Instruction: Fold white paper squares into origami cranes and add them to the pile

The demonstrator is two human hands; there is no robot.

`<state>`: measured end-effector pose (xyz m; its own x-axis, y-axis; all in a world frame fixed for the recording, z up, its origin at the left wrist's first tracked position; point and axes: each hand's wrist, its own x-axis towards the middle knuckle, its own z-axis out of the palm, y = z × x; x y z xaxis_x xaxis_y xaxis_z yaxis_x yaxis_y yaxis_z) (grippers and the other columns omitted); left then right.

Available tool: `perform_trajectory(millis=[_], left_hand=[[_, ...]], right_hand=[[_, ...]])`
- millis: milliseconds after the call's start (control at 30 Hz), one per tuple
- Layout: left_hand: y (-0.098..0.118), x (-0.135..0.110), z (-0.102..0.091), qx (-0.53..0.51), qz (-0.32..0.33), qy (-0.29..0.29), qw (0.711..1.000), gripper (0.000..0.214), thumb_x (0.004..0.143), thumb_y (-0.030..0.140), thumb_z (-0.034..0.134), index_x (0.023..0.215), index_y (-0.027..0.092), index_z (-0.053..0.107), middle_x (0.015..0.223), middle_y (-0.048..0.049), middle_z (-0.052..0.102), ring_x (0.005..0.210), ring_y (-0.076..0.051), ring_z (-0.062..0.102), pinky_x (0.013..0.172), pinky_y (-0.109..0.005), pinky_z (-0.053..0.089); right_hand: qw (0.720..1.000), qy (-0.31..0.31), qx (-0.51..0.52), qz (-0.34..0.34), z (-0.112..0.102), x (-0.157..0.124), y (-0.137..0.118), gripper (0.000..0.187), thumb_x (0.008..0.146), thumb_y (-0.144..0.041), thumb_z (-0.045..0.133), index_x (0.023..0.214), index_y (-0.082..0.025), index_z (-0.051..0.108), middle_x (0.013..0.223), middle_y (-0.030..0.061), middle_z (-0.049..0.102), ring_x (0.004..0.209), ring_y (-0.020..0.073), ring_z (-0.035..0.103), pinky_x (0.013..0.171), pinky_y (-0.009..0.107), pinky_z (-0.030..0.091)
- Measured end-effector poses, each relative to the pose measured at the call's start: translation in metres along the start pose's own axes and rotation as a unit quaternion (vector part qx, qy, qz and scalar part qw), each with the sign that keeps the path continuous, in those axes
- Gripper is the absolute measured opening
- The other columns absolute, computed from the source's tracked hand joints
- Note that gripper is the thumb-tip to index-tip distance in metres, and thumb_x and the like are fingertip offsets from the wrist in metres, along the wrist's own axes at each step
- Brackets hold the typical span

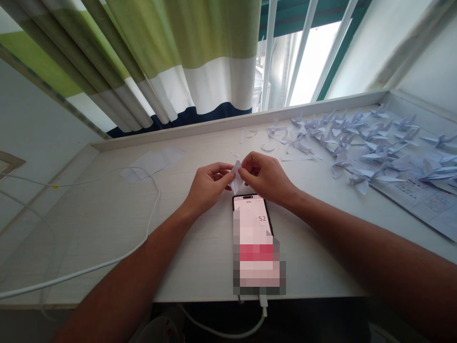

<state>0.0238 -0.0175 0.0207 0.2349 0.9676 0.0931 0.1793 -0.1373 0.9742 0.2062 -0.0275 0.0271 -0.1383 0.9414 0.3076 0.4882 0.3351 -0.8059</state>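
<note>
Head camera looks down at my forearms stretched across a pale wood-grain surface (89, 228). My left hand (209, 183) and right hand (266, 176) are close together with the fingers curled, each pinching one side of a small piece of folded white paper (235, 177) between thumb and fingertips. That folded white paper sits just above the top edge of a smartphone (252, 224) lying flat on the surface. Part of its screen is pixelated, and ":52" shows at the upper right. A white charging cable (263, 301) runs from the phone's bottom end, down past the front edge. A second white cable (82, 272) loops across the surface left of my left arm, near a few blank paper squares (152, 164). Off to my right, many pale lilac origami cranes (374, 147) lie crowded together, some on a printed sheet (417, 200), with paper scraps (282, 138) strewn beside them. Past the back edge of the surface, a green, white and navy curtain (143, 57) hangs beside a window with white bars (303, 52).
</note>
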Motion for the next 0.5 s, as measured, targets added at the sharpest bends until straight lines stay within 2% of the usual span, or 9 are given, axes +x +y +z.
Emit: perform_trajectory(millis=[67, 167, 233, 333, 400, 500], left_hand=[[-0.002, 0.002, -0.002, -0.037, -0.022, 0.016, 0.999, 0.038, 0.076, 0.045, 0.083, 0.1, 0.016, 0.079, 0.091, -0.0071, 0.076, 0.076, -0.018, 0.07, 0.068, -0.031, 0.059], [-0.003, 0.005, -0.005, -0.08, -0.042, 0.028, 0.996, 0.036, 0.074, 0.039, 0.085, 0.102, 0.016, 0.079, 0.094, -0.0068, 0.077, 0.078, -0.018, 0.069, 0.073, -0.032, 0.058], [-0.004, 0.006, -0.008, -0.099, -0.047, 0.023, 0.994, 0.035, 0.072, 0.033, 0.086, 0.103, 0.017, 0.08, 0.099, -0.007, 0.077, 0.084, -0.017, 0.068, 0.076, -0.032, 0.056], [-0.003, 0.006, -0.011, -0.102, -0.05, -0.001, 0.993, 0.038, 0.07, 0.027, 0.086, 0.106, 0.018, 0.079, 0.104, -0.0078, 0.077, 0.089, -0.017, 0.067, 0.077, -0.031, 0.053], [-0.001, 0.005, -0.012, -0.097, -0.061, -0.017, 0.993, 0.044, 0.071, 0.023, 0.085, 0.113, 0.018, 0.077, 0.097, -0.0075, 0.078, 0.085, -0.016, 0.067, 0.076, -0.03, 0.051], [0.001, 0.003, -0.013, -0.084, -0.077, -0.037, 0.993, 0.049, 0.072, 0.021, 0.083, 0.12, 0.016, 0.072, 0.087, -0.0065, 0.078, 0.081, -0.016, 0.068, 0.074, -0.03, 0.049]], right_hand=[[0.999, -0.023, 0.026, -0.031, -0.003, 0.0, 0.001, 0.006, 0.09, -0.022, 0.062, 0.095, -0.019, 0.059, 0.07, -0.0002, 0.068, 0.062, 0.0148, 0.063, 0.062, 0.028, 0.046], [0.989, -0.065, -0.014, -0.131, -0.009, 0.002, 0.008, 0.016, 0.092, -0.016, 0.057, 0.107, -0.019, 0.062, 0.089, 0.004, 0.072, 0.075, 0.0165, 0.066, 0.072, 0.03, 0.051], [0.972, -0.095, -0.076, -0.202, -0.013, 0.004, 0.013, 0.02, 0.094, -0.014, 0.053, 0.108, -0.02, 0.066, 0.104, 0.008, 0.071, 0.086, 0.019, 0.066, 0.076, 0.032, 0.052], [0.945, -0.101, -0.155, -0.269, -0.017, 0.006, 0.016, 0.032, 0.098, -0.013, 0.049, 0.123, -0.024, 0.065, 0.114, 0.01, 0.067, 0.095, 0.0214, 0.064, 0.077, 0.034, 0.052], [0.922, -0.109, -0.207, -0.307, -0.019, 0.007, 0.015, 0.034, 0.099, -0.013, 0.049, 0.127, -0.025, 0.065, 0.118, 0.0111, 0.065, 0.099, 0.0227, 0.063, 0.08, 0.037, 0.052], [0.889, -0.126, -0.277, -0.343, -0.022, 0.008, 0.011, 0.029, 0.101, -0.016, 0.052, 0.121, -0.024, 0.07, 0.122, 0.013, 0.064, 0.109, 0.0268, 0.059, 0.087, 0.043, 0.051]])
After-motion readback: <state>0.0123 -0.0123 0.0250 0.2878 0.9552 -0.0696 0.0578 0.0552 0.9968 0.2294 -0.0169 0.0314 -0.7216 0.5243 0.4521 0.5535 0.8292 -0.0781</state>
